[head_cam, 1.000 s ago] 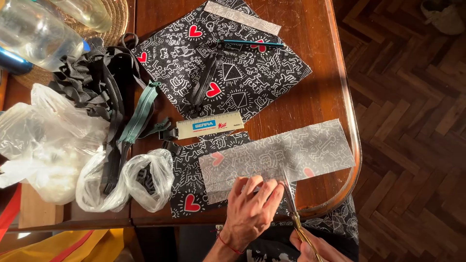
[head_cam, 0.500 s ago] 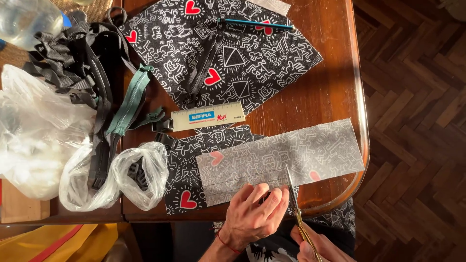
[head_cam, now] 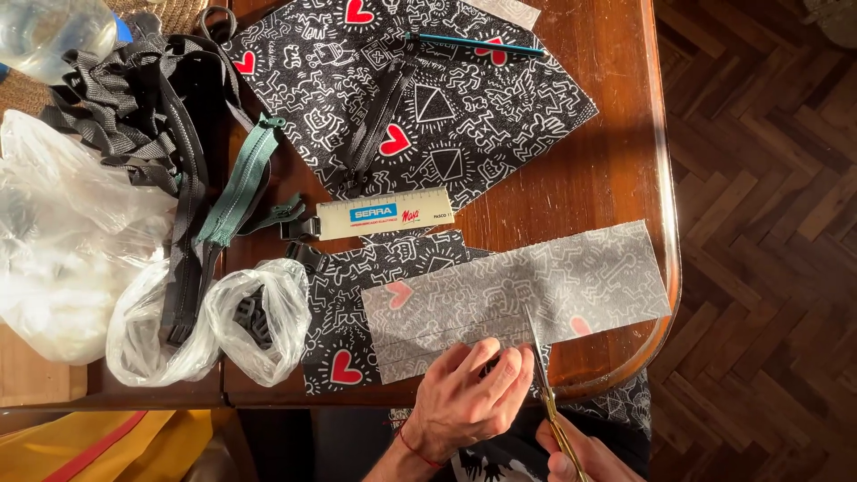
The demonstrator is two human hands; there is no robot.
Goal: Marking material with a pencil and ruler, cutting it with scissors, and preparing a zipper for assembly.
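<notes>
since a second ago the view has drifted in over the table edge and the scissors [head_cam: 546,388] have gone further into the grey interfacing strip [head_cam: 518,299]: the blades now stand well inside its near edge, roughly mid-length, where earlier only the tips met it. judged from that, a crosswise cut is under way and not yet through; the far edge of the strip is still whole. left hand [head_cam: 469,402] lies flat on the strip just left of the blades, fingers [head_cam: 500,370] spread and pressing down, gripping nothing, only pinning the strip to the wooden table [head_cam: 616,161]. right hand [head_cam: 571,455] sits at the bottom of the frame, closed around the gold scissor handles (mostly cut off by the frame edge, so how far the handles are squeezed cannot be told). the strip lies across the near side of the table, its left end over a black printed fabric piece [head_cam: 344,330] with red hearts. behind it, a cream ruler [head_cam: 384,214]; to the left, zippers [head_cam: 237,192] and clear plastic bags [head_cam: 214,326].
</notes>
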